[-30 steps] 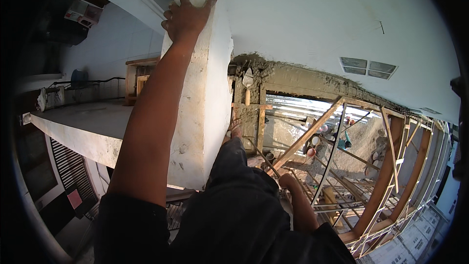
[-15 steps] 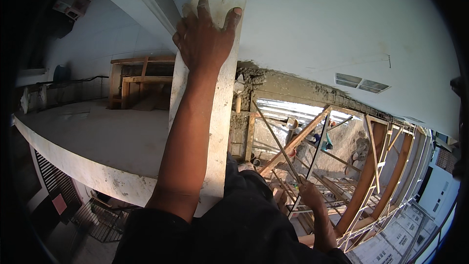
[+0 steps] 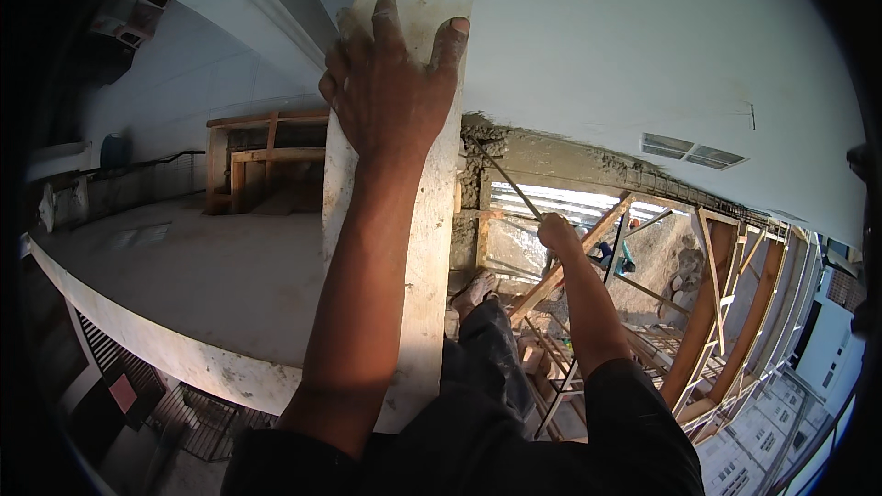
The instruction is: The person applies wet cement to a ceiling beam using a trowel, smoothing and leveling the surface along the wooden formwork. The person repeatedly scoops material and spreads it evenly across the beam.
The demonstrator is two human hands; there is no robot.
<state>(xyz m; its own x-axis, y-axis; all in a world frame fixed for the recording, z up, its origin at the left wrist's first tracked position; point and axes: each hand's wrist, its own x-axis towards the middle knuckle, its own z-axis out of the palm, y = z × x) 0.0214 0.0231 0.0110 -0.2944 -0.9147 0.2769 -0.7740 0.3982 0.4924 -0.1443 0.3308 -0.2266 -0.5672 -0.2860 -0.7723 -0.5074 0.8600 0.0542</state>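
My left hand (image 3: pixel 390 83) lies on top of a narrow white ledge (image 3: pixel 427 248), fingers spread and holding nothing. Closed around a thin dark rod (image 3: pixel 508 181) is my right hand (image 3: pixel 558 232), out beyond the ledge's right side. The rod slants up and left from my fist, and its far end meets rough grey mortar (image 3: pixel 485 142) at the foot of the pale wall. Whether the rod continues below the fist is hard to make out. A bit of wooden handle (image 3: pixel 457 197) shows at the ledge's edge; the rest of that tool is hidden.
My bare foot (image 3: pixel 476 292) stands below, right of the ledge. A wooden brace (image 3: pixel 588 237) and other timbers frame a drop to ground far below, where a person (image 3: pixel 606 253) shows. Left lies a curved concrete slab (image 3: pixel 220 257) with a wooden frame (image 3: pixel 271 154) on it.
My right hand has moved up and left, pushing the rod's far end to the mortar. The trowel by the ledge is now mostly hidden. My left hand stays on the ledge.
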